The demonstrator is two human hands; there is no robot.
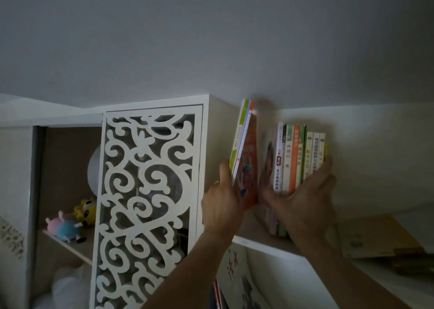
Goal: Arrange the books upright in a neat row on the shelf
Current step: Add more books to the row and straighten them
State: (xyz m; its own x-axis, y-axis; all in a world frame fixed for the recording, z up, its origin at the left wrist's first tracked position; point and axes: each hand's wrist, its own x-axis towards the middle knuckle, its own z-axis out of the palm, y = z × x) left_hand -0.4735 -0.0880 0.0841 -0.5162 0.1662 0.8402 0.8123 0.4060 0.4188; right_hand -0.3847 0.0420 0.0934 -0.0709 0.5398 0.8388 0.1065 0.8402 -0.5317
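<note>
Item: shelf [265, 243], lower right of centre, white, open-fronted.

Contents: row of books [297, 158], spines out, upright, right of centre. Tall thin books [244, 149], just left of them, leaning with tops to the left toward the cabinet side; a narrow gap lies between the two groups.

Left hand [223, 205]: fingers grasping the tall thin books low down, thumb on the near face.

Right hand [307, 198]: fingers spread and curled round the row, bracing its right end and lower spines.

Handling, as judged: tip the leaning books upright from the base and slide them right to close the gap while the row stays braced.

Clearance: fretwork door [148, 205] at centre left bounds that side closely; bare shelf lies right of the row.
</note>
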